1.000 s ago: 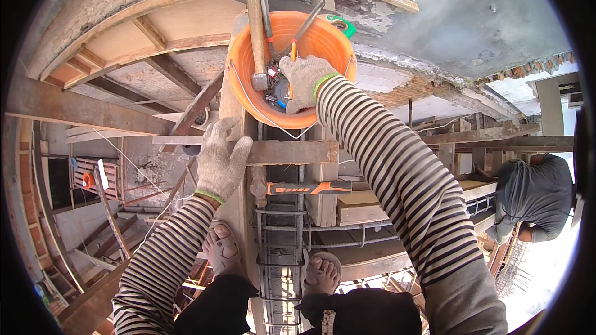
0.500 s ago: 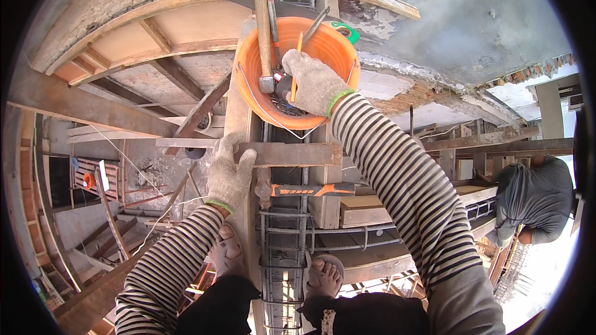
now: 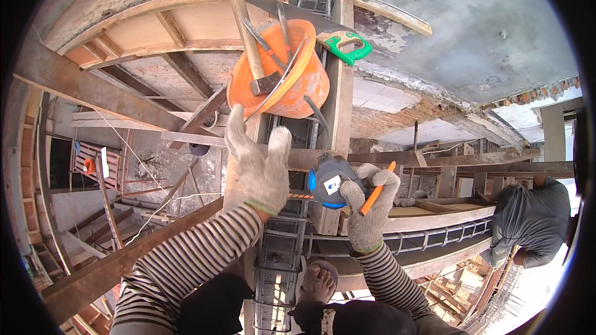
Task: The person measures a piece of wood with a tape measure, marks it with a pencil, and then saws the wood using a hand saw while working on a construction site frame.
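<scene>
My right hand [image 3: 375, 208] is closed around a black and blue tape measure [image 3: 329, 180], with an orange pencil [image 3: 377, 189] also held at its fingers. My left hand [image 3: 259, 164], in a knit glove like the right, has its fingers apart. Its fingertips are at the near rim of an orange bucket [image 3: 310, 87], which leans to the left. Out of the bucket stick a wooden-handled hammer [image 3: 248, 37] and two metal tools with red on their grips. A dark curved strip [image 3: 318, 118] runs between bucket and tape measure; its kind is unclear.
A green-handled saw [image 3: 347, 46] lies behind the bucket on the formwork boards. Under my hands runs a rebar cage [image 3: 282, 245] between planks. An orange-handled hammer [image 3: 301, 196] is mostly hidden there. A person in dark clothing [image 3: 534, 217] bends at the far right.
My right hand has come out of the bucket with the tape measure and pencil. My left hand has left the short board and moved up to the bucket, which has tipped over to the left.
</scene>
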`<action>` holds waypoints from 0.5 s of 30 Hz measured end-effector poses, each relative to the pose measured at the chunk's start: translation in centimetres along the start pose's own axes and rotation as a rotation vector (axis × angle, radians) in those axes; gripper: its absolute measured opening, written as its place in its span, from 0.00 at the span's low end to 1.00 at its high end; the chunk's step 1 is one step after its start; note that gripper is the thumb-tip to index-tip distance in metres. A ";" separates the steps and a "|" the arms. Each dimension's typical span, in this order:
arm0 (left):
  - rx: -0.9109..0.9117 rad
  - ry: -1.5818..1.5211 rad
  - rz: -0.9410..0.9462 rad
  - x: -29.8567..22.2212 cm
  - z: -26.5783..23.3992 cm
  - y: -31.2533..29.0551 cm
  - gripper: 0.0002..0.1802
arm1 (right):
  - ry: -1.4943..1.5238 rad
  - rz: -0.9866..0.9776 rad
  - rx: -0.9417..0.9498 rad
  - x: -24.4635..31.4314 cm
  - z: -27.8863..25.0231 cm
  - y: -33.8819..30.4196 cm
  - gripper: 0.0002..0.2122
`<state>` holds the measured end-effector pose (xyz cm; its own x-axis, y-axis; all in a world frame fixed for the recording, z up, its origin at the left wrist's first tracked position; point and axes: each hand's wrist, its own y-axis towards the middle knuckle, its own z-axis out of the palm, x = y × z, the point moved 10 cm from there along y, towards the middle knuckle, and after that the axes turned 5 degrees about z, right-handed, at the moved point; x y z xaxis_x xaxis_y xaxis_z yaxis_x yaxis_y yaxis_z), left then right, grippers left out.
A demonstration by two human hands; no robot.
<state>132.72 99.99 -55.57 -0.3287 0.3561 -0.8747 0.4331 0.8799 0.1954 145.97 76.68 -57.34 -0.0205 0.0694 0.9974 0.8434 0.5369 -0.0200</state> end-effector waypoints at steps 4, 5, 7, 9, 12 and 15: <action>0.106 0.350 0.153 -0.9 1.0 7.6 0.36 | 0.015 0.055 -0.101 -0.2 -0.1 0.3 0.24; 0.185 0.351 0.132 -1.1 2.1 8.3 0.33 | 0.038 0.043 -0.118 -0.3 -0.5 0.6 0.24; 0.162 0.425 0.205 -1.2 3.1 8.2 0.27 | 0.152 0.087 -0.121 -0.1 -0.9 0.9 0.23; 0.189 0.323 0.247 -0.9 3.2 7.7 0.28 | 0.106 0.060 -0.152 0.4 -2.2 1.3 0.23; 0.012 0.110 0.232 -1.3 0.7 7.6 0.28 | 0.141 0.059 -0.181 0.4 -4.0 1.8 0.22; -0.327 -0.095 -0.226 3.5 -1.5 7.6 0.35 | 0.181 0.112 -0.225 -0.7 -5.3 1.7 0.21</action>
<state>133.63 108.38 -56.50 -0.2992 0.1249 -0.9460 0.0636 0.9918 0.1109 150.24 73.11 -57.70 0.1587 -0.0443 0.9863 0.9331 0.3332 -0.1352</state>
